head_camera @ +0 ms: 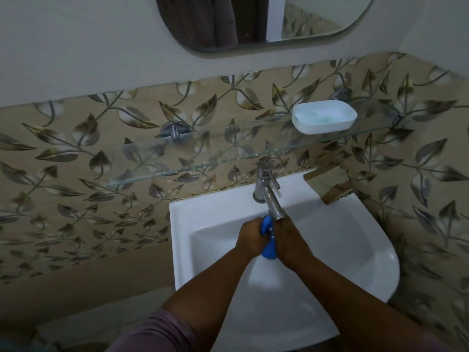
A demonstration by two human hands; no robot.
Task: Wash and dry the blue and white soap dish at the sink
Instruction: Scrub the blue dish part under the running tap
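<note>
We note the blue part of the soap dish (267, 240) held on edge between both hands over the sink (330, 250) basin, just below the spout of the chrome tap (266, 186). Left hand (250, 238) has its fingers curled round the blue part's left side; right hand (289, 240) grips its right side. Whether water runs, we cannot tell. The white part of the dish (324, 117) sits apart on the glass shelf (228, 153), above and right of the tap. A mirror (253, 21) hangs on the wall above.
</note>
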